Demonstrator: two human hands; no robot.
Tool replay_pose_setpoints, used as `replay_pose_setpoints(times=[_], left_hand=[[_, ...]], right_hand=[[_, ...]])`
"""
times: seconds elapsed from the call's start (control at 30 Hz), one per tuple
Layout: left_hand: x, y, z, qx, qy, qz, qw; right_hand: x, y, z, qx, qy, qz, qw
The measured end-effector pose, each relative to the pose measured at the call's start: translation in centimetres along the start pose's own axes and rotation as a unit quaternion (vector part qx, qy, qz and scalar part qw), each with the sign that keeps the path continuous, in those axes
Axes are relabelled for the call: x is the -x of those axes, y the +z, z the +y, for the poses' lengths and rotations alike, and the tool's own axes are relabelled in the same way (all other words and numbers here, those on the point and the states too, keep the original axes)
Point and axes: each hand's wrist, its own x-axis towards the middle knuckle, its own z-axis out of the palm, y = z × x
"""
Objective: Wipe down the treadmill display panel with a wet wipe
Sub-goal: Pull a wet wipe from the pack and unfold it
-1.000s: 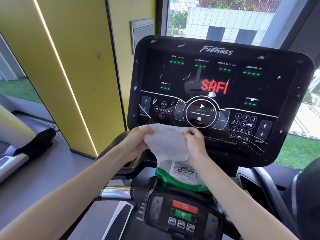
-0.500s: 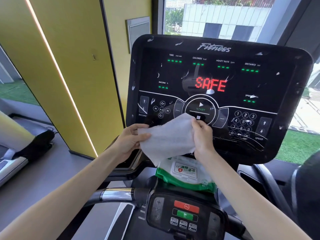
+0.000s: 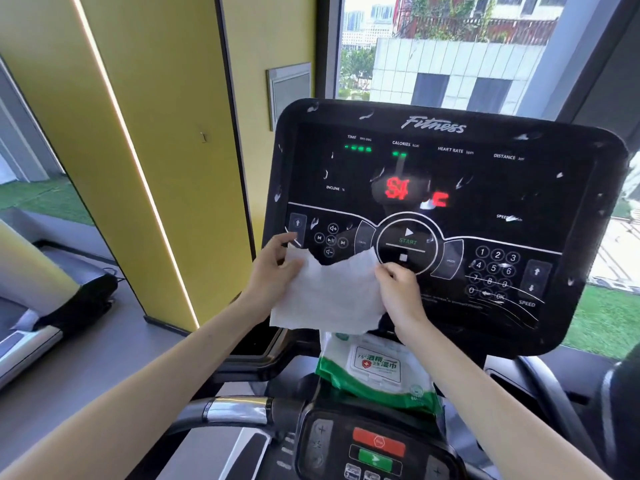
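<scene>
Treadmill display panel (image 3: pixel 554 209) fills the centre and right of the frame, a wide black face with rounded corners and a raised border, tilted toward the person. Nearly all of the job looks to be left: nothing on the glass reads as wiped. A yellow wall (image 3: pixel 156 133) stands just beside the panel's left edge, so strokes that way have little room, while the top and right edges stand free against the window. The wet wipe (image 3: pixel 329 296) is out and opened into a loose sheet, held in front of the panel's lower left-centre and hanging past its bottom edge; whether it touches the glass cannot be told. Just below it, at lower centre, the green and white pack of wipes (image 3: pixel 377 368) lies propped under the panel, near enough to be brushed by a low sweep. The left hand (image 3: pixel 273 271) pinches the sheet's upper left corner between thumb and fingers; the right hand (image 3: pixel 401 289) pinches its upper right edge, close to the round start button (image 3: pixel 408 237), which a firm press might set off. White specks (image 3: pixel 523 136) and smears dot the face and border from top to bottom, thickest along the upper rim and lower right, so those are likely where the work lies.
</scene>
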Motion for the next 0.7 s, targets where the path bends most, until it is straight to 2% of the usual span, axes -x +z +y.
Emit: replay_pose_setpoints(times=[0.13,0.23,0.37,0.43,0.53,0.63,0.7], left_hand=[[-1.6,0.5,2.4,-0.071,0.050,-0.031,0.996],[-2.6,1.3,4.7,-0.103,0.101,-0.120,0.982],[-3.1,2.7,7.9,-0.144,0.120,-0.282,0.941],[-3.3,3.1,9.1,-0.131,0.112,-0.310,0.935],[-3.8,2.8,9.8,-0.110,0.093,-0.307,0.941],[-4.0,1.8,9.0,-0.097,0.012,-0.326,0.940],[-4.0,0.9,8.1,-0.077,-0.060,-0.365,0.926]], right_hand=[[0.3,-0.7,0.4,-0.033,0.003,-0.018,0.999],[-0.2,-1.1,0.2,-0.040,-0.026,-0.042,0.998],[-1.2,-1.5,-1.5,-0.052,-0.071,-0.200,0.976],[-1.7,-1.9,-2.3,-0.076,-0.049,-0.274,0.958],[-1.9,-2.5,-2.7,-0.154,-0.008,-0.317,0.936],[-2.1,-2.6,-2.5,-0.221,0.047,-0.331,0.916],[-2.1,-2.5,-2.4,-0.224,0.057,-0.347,0.909]])
